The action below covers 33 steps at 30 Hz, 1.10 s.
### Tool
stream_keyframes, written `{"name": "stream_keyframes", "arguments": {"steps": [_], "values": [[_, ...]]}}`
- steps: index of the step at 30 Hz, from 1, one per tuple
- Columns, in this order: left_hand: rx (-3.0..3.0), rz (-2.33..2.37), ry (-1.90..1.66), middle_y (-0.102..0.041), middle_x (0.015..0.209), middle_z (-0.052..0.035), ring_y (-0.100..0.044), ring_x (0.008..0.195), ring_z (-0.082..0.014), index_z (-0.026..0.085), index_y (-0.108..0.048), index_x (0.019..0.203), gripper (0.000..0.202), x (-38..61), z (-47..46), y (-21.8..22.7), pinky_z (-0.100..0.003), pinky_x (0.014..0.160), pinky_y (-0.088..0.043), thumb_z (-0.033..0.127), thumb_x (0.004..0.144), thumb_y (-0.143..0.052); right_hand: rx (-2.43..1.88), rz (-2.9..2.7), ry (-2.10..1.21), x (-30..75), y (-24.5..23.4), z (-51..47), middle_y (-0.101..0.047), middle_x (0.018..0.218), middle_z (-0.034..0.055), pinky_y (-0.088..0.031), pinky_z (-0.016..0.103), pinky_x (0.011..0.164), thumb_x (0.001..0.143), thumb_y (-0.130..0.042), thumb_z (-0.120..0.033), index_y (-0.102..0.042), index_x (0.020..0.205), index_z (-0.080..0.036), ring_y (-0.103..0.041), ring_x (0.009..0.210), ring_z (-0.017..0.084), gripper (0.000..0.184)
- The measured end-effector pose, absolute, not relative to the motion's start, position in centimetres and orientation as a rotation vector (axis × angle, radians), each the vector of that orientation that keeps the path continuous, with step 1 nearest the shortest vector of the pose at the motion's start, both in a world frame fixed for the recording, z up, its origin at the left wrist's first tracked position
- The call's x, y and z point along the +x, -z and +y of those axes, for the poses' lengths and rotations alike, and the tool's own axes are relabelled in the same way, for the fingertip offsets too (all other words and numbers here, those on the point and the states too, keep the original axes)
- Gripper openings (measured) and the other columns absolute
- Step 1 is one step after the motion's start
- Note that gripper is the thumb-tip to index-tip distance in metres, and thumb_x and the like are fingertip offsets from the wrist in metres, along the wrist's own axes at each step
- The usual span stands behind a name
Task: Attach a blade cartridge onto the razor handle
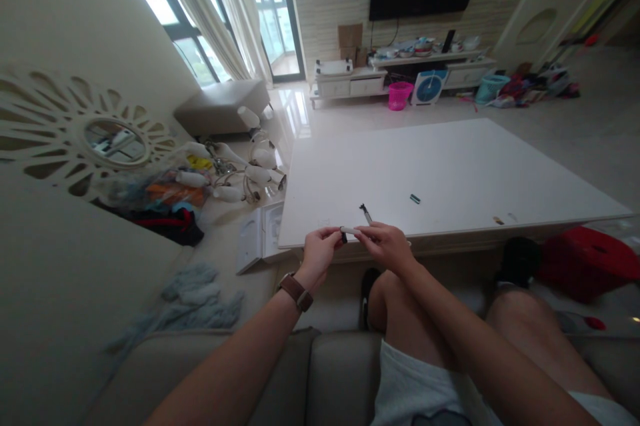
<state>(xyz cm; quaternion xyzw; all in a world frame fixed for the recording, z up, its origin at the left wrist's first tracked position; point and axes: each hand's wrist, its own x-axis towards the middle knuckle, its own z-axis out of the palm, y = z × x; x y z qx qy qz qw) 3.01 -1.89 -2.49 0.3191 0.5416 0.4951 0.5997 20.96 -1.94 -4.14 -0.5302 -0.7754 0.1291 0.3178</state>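
Note:
A short white stick with a black end piece (343,235) bridges my two hands above the near edge of the white table (450,166). My left hand (320,251), with a brown watch strap on its wrist, pinches the black end. The fingers of my right hand (386,246) close on the white part of the stick (350,231). A slim grey rod with a black forked tip (367,213) sticks out beyond my right fingers; I cannot tell whether it is held or lies on the table. Farther off, a small dark green piece (415,199) rests on the tabletop.
Small brown scraps (498,220) lie near the table's right front edge. On the floor to the left are an open white box (250,239) and a chandelier with white shades (257,174). A red stool (590,263) stands by my right leg.

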Motion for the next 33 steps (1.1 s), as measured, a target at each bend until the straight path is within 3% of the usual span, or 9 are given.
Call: {"name": "stream_keyframes", "arguments": {"steps": [11, 26, 33], "values": [[0.730, 1.251, -1.155, -0.073, 0.075, -0.0091, -0.064, 0.069, -0.0135, 0.009, -0.074, 0.077, 0.011, 3.16, -1.78, 2.40, -0.028, 0.074, -0.052, 0.015, 0.067, -0.072, -1.503, -1.911, -0.274, 21.06, 3.87, -2.02, -0.061, 0.073, 0.0008, -0.029, 0.026, 0.058, 0.098, -0.052, -0.046, -0.076, 0.099, -0.028, -0.054, 0.063, 0.013, 0.031], [0.725, 1.297, -1.202, -0.070, 0.070, -0.0054, -0.060, 0.062, -0.0111, 0.010, -0.074, 0.077, 0.011, 2.89, -1.59, 2.11, -0.026, 0.069, -0.050, 0.015, 0.067, -0.072, -1.287, -2.126, -0.468, 21.39, 3.59, -2.06, -0.061, 0.070, 0.0013, -0.033, 0.025, 0.061, 0.097, -0.053, -0.042, -0.076, 0.092, -0.024, -0.053, 0.062, 0.013, 0.030], [0.672, 1.290, -1.196, -0.071, 0.073, -0.0065, -0.062, 0.065, -0.0114, 0.010, -0.073, 0.076, 0.009, 2.93, -1.58, 2.14, -0.026, 0.070, -0.050, 0.015, 0.068, -0.071, -1.135, -2.064, -0.608, 21.64, 3.32, -2.01, -0.054, 0.061, -0.0004, -0.033, 0.025, 0.057, 0.093, -0.059, -0.039, -0.070, 0.074, -0.017, -0.046, 0.055, 0.011, 0.031]]}}
